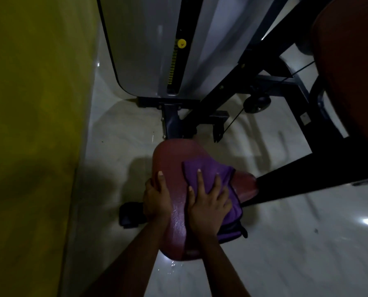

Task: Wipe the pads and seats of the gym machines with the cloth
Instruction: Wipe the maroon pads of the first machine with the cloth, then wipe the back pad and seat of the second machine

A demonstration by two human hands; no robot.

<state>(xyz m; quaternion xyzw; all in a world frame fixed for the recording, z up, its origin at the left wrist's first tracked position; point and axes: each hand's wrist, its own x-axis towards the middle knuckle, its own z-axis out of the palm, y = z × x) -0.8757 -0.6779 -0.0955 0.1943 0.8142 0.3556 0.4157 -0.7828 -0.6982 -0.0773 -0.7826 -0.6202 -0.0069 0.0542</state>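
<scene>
One rounded, glossy maroon seat (170, 159), lower centre; left hand (157, 196) clasps its edge, flat-fingered right hand (208, 204) presses one soft purple cloth (221, 174).

Seat (170, 159): maroon, glossy patch toward its 6 o'clock end. Cloth (208, 166) on it: purple with dark edging. Second pad (350, 82) at 2 o'clock: same maroon. Wall (28, 103) at 9 o'clock: plain yellow-olive. Floor (286, 243): off-white, faint grey veining. Shroud (144, 50) at 12 o'clock: light grey. Knob (181, 43): yellow. Strip (172, 67) under it: yellow/black stripes. Frame (296, 181): black. Lump (129, 215) at the seat's 8 o'clock: near-black.
</scene>
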